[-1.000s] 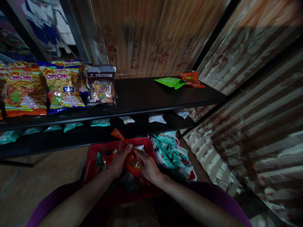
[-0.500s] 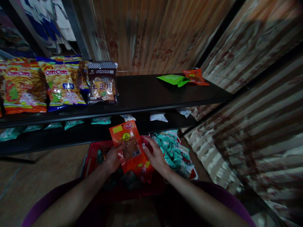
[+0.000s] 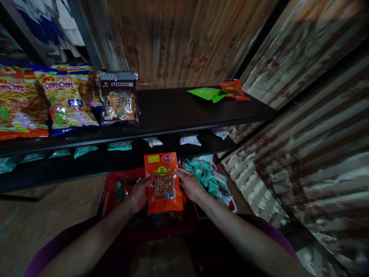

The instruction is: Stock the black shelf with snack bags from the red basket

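An orange snack packet (image 3: 163,184) with a clear window over brown food is held upright between my two hands, above a red basket (image 3: 111,188). My left hand (image 3: 140,194) grips its left side, thumb on the front. On the other side my right hand (image 3: 188,184) pinches the upper right edge. The fingers behind the packet are hidden. Inside the basket lie other packets, some orange and some teal, partly covered by my hands and the held packet.
A black shelf (image 3: 164,109) bears yellow and orange snack bags (image 3: 69,100), a brown bag of potato slices (image 3: 118,100), a green packet (image 3: 207,93) and an orange packet (image 3: 235,90). Small white and teal packets lie on the lower shelf (image 3: 86,165). Teal packets (image 3: 209,177) fill another container at right.
The held packet has turned from tilted to nearly upright. My right hand has closed on its upper right edge, where before its fingers were beside it. The view has shifted slightly.
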Tool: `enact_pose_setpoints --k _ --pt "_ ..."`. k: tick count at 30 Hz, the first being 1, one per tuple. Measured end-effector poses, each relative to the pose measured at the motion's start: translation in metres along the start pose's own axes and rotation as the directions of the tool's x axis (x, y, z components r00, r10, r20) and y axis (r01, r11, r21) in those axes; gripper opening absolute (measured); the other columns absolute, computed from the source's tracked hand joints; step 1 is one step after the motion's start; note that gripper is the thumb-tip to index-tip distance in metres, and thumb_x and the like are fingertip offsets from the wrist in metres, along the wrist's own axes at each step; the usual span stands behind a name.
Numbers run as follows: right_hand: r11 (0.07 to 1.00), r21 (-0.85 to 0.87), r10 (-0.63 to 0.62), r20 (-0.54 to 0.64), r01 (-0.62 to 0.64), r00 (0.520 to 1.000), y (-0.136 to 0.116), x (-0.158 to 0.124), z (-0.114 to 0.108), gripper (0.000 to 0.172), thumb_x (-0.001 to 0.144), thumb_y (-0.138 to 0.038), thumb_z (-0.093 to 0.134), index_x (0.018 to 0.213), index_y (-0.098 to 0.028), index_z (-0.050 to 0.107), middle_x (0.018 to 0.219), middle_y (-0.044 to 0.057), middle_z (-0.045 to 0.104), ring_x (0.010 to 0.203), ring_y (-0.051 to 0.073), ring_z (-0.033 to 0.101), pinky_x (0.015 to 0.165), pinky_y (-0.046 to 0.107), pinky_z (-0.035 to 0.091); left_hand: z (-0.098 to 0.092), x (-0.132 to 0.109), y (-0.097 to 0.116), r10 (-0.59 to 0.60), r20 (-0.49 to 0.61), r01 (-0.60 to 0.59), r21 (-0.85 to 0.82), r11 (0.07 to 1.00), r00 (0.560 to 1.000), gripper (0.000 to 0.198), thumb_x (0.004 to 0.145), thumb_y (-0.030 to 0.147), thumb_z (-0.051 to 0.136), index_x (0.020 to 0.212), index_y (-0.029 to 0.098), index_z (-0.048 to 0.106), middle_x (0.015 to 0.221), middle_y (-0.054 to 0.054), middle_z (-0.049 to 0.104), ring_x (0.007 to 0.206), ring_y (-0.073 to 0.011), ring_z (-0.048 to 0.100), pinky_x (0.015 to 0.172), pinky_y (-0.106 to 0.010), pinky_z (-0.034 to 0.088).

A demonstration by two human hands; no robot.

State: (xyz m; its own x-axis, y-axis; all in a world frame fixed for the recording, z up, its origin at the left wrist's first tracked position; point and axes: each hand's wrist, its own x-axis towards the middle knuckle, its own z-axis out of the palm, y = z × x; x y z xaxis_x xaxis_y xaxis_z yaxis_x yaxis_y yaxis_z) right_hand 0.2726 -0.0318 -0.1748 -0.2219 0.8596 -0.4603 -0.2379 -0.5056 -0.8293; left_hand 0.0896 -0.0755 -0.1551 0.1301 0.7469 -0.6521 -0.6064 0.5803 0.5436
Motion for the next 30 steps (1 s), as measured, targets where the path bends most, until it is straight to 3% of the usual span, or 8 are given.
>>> enact_pose_setpoints --k 4,10,22,30 --pt "1.0 0.018 0.007 -0.074 -0.005 0.997 -0.002 0.003 -0.001 0.033 0.062 -0.047 0.079 0.082 -0.022 0.068 0.071 0.0 0.07 0.066 0.016 0.064 0.062 0.029 0.051 -0.002 0.001 0.002 0.027 0.026 -0.027 -0.009 1.0 0.999 0.025 0.075 0.019 0.067 0.098 0.011 0.066 0.094 -0.013 0.073 0.085 -0.026 0.07 0.083 -0.041 0.055" --pt "1.0 0.025 0.014 0.008 -0.015 1.0 0.001 0.004 0.0 0.033 0.062 -0.042 0.081 0.083 -0.02 0.069 0.076 0.002 0.072 0.068 0.016 0.065 0.06 0.027 0.051 0.0 0.0 0.011 0.056 -0.001 -0.056 -0.05 0.997 0.998 0.019 0.076 0.019 0.066 0.093 0.011 0.066 0.093 -0.012 0.073 0.088 -0.0248 0.07 0.087 -0.04 0.053" --pt "0.976 0.07 0.2 0.097 -0.207 0.975 -0.001 -0.016 -0.004 0.038 0.054 -0.021 0.085 0.089 -0.019 0.071 0.086 0.002 0.075 0.074 0.014 0.069 0.069 0.026 0.055 -0.006 0.013 0.021 0.089 -0.102 -0.105 -0.166 0.98 0.991 0.017 0.084 0.019 0.054 0.099 0.013 0.062 0.091 -0.009 0.072 0.084 -0.0198 0.069 0.087 -0.036 0.054" --pt "0.986 0.036 0.155 0.148 -0.162 0.977 -0.001 -0.024 -0.001 0.04 0.054 -0.024 0.085 0.092 -0.02 0.072 0.092 0.003 0.075 0.079 0.016 0.069 0.077 0.029 0.055 0.0 0.009 0.025 0.067 -0.015 -0.068 -0.09 0.994 0.998 0.028 0.079 0.02 0.058 0.105 0.011 0.062 0.094 -0.012 0.072 0.08 -0.0232 0.069 0.083 -0.041 0.054"
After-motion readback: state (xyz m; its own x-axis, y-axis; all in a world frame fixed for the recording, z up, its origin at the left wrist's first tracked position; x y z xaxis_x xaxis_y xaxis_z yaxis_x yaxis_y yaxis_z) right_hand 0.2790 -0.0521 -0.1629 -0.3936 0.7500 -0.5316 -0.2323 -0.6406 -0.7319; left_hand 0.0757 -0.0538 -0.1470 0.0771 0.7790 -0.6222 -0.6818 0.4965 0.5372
